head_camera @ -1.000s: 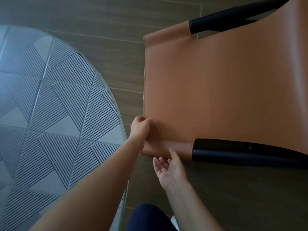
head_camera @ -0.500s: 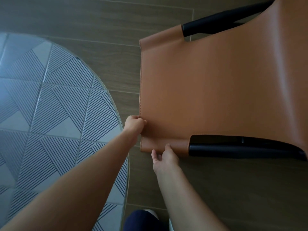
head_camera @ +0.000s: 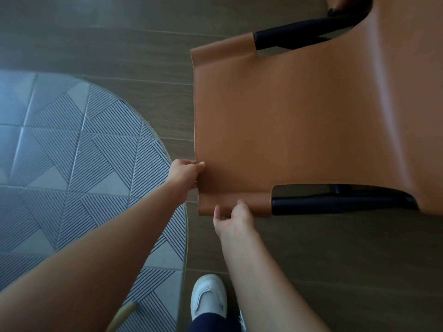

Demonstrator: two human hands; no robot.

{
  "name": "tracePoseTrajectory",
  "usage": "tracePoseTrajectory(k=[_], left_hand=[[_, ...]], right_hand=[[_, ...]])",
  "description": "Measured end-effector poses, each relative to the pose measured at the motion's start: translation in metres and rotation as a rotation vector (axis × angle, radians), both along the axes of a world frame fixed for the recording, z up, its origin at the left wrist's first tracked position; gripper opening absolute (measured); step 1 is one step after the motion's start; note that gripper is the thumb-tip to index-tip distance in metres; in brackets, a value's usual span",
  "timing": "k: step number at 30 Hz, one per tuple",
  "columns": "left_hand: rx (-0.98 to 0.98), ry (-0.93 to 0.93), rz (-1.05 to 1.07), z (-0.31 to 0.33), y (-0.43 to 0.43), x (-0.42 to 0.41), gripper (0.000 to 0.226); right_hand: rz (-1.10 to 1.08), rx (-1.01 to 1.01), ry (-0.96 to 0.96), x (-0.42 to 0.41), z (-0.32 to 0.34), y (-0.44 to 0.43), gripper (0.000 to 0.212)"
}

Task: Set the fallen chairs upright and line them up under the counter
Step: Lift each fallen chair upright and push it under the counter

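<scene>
A chair with a tan leather sling back (head_camera: pixel 299 121) and a black metal frame (head_camera: pixel 335 202) fills the right half of the view, seen from above. My left hand (head_camera: pixel 185 174) pinches the left top edge of the leather back. Below it, my right hand (head_camera: pixel 232 218) grips the near corner of the leather where it wraps the frame tube. The chair's seat and legs run off the right edge, so how it stands cannot be told.
A round rug (head_camera: pixel 79 178) with striped triangle pattern lies on the wood-look floor (head_camera: pixel 335 271) at the left, its edge just under my left arm. My white shoe (head_camera: pixel 208 298) stands at the bottom centre. A second black frame tube (head_camera: pixel 299 37) shows at top right.
My right hand has gone from open beside the chair's corner to gripping it. The view has risen away from the chair, and my shoe has come into view.
</scene>
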State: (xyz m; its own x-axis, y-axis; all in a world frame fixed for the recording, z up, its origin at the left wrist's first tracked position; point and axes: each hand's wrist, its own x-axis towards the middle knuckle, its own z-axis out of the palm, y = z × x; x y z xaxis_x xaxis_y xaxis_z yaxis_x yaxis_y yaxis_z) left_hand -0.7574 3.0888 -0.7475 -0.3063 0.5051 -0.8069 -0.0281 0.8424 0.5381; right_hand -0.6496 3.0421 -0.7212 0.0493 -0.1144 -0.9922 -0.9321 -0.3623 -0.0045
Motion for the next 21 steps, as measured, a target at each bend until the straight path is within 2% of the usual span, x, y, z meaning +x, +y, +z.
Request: tracePoseTrajectory(k=[5,9,12,18,21], left_hand=[[0.009,-0.008,0.018,0.068,-0.015,0.019,0.007],[0.013,-0.040,0.032,0.127,-0.029,0.041,0.007],[0.015,-0.047,-0.001,0.171,-0.036,0.060,0.016],[0.093,-0.006,-0.077,0.265,-0.021,0.103,0.018],[0.139,0.002,-0.150,0.310,-0.007,0.129,0.024]], right_hand=[[-0.077,0.001,-0.015,0.019,0.064,-0.016,0.045],[0.006,-0.017,-0.121,0.032,0.118,-0.037,0.044],[0.031,0.006,-0.182,0.043,0.153,-0.047,0.043],[-0.146,0.079,-0.081,0.082,0.240,-0.032,0.045],[-0.158,0.147,-0.089,0.101,0.285,-0.024,0.043]])
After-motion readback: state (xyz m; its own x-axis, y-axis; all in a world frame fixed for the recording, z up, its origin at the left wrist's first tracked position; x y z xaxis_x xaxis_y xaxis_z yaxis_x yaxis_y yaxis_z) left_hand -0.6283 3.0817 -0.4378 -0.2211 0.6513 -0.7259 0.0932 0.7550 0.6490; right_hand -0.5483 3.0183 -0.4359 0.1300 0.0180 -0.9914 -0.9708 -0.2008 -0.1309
